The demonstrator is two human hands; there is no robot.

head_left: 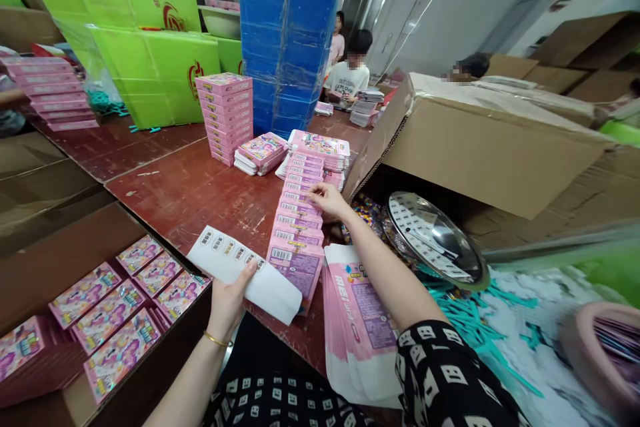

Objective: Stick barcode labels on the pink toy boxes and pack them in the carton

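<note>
My left hand (233, 297) grips a white sticker sheet (270, 290), thumb on top. One row of small oval stickers with dark print runs along its upper part. A row of overlapping pink flat boxes (300, 230) with barcodes stretches away from me on the red table. My right hand (327, 200) is over the right side of that row, about its middle, with thumb and fingertips pinched together close to the boxes. Whatever they hold, if anything, is too small to make out. Below my right forearm lies a fanned pile of pink flat boxes (345, 320).
An open carton (75, 407) of packed pink boxes stands at left. Pink box stacks (225, 117) and a tall blue box (290, 40) are behind. To the right are a metal tray (445, 233) with sticker sheets, a large cardboard box (480, 147) and teal plastic pieces (475, 327). People sit farther back.
</note>
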